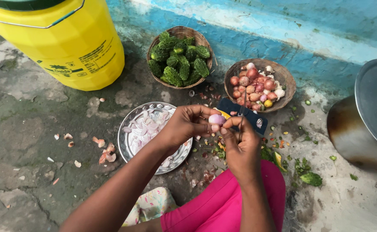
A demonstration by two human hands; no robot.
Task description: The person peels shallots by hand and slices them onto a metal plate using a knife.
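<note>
Head view: your left hand (184, 124) pinches a peeled shallot (216, 119) at its fingertips, above the steel plate's (126, 133) right edge. Your right hand (240, 141), fingers curled round a thin blade (241, 115), touches it from the right; long axis roughly left-right.
</note>
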